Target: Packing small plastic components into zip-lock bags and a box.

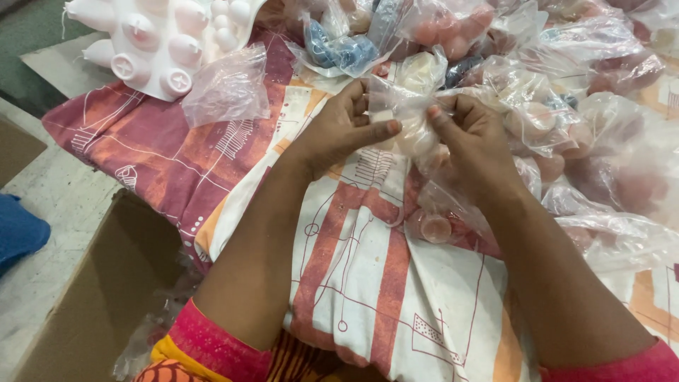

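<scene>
From the head camera, both hands met over a small clear plastic bag (409, 106) held just above the patterned cloth (353, 283) that covered the surface, about midway along its width and toward the far side. The bag looked thin, light and limp, the sort of film that crumples at a touch and slides between dry skin; its gathered neck seemed the sensible place to take hold, since the loose walls would give no purchase. Inside sat a pale rounded piece (417, 138), probably light moulded plastic, though the wrinkled film blurred its shape.

The left hand (339, 127) had its fingers (382, 129) drawn together, thumb stretched out and pressing the bag's side, the rest curled behind the film. The right hand (474, 138) pinched the bag from the other side, its fingers (435, 113) closed on the plastic near the top, touching the left hand's fingertips almost tip to tip.

Around them lay a heap of filled bags (587, 141) with pinkish and bluish pieces, spread over the far right corner of the cloth. A white moulded tray (159, 42) with rounded knobs stood at the far left edge, an empty bag (226, 88) just beside it. A cardboard box (99, 297) sat below the near left edge.
</scene>
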